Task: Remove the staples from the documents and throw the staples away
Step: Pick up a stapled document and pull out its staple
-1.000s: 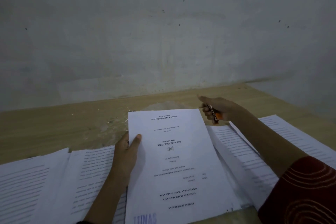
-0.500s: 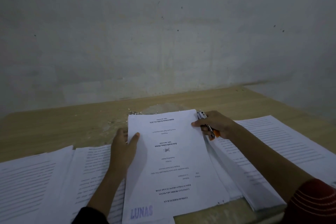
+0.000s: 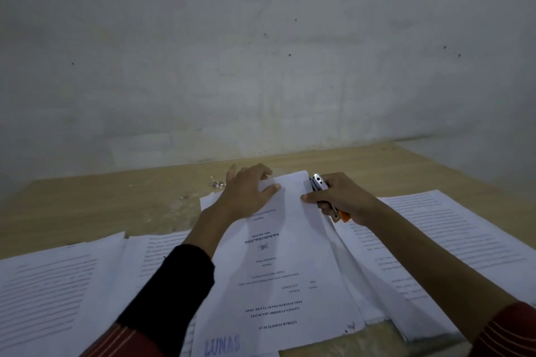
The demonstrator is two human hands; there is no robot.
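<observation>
Left hand (image 3: 249, 193), fingers flat, presses the far end of the central document (image 3: 290, 269); right hand (image 3: 345, 200) grips a staple remover (image 3: 319, 184) at its far right corner. Scraps (image 3: 217, 183) lie beyond on the table (image 3: 87, 206).

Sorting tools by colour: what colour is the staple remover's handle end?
Orange; the staple remover in the right hand shows best in the head view.

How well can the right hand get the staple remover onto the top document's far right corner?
Probably yes: the right hand holds the staple remover beside that corner of the top document, nothing between. The left hand presses farther left, clear of it.
</observation>
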